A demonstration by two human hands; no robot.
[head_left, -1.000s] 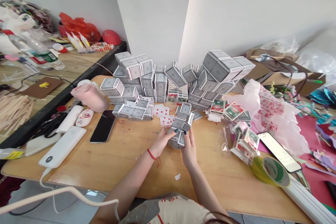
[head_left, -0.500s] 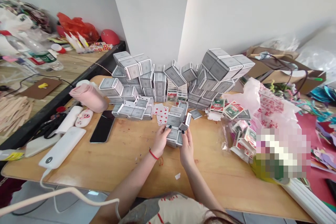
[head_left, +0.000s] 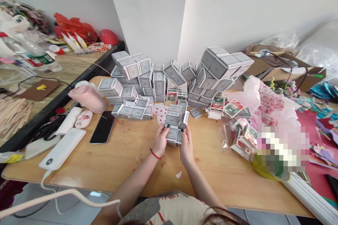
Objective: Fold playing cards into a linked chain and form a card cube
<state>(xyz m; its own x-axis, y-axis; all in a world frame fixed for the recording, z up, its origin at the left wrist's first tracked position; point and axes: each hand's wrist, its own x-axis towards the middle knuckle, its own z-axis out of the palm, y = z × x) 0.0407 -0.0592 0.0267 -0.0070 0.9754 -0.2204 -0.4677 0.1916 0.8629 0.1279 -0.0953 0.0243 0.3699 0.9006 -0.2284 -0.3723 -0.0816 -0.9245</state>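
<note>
Both hands hold a structure of playing-card boxes [head_left: 173, 121], grey patterned backs showing, low over the table's middle. My left hand [head_left: 161, 140] grips its left side, thumb on top. My right hand [head_left: 187, 146] is closed on the right side, its thumb near a folded card box [head_left: 184, 119] that stands tilted on the structure. Behind the hands lie loose face-up playing cards [head_left: 160, 111], red diamonds among them. A single card [head_left: 195, 113] lies face down to the right. More card-box structures [head_left: 133, 107] stand left and behind, with a tall stack [head_left: 224, 63] at the back right.
A black phone [head_left: 102, 128], a white power bank [head_left: 62, 149] with a cable and a pink roll [head_left: 88, 96] lie on the left. Card packs [head_left: 218, 103] and a plastic bag [head_left: 274, 103] are on the right. A paper scrap [head_left: 179, 175] lies near the front.
The view has shifted slightly. The folded card box at the structure's right side stands more upright against it, and both hands keep their hold.
</note>
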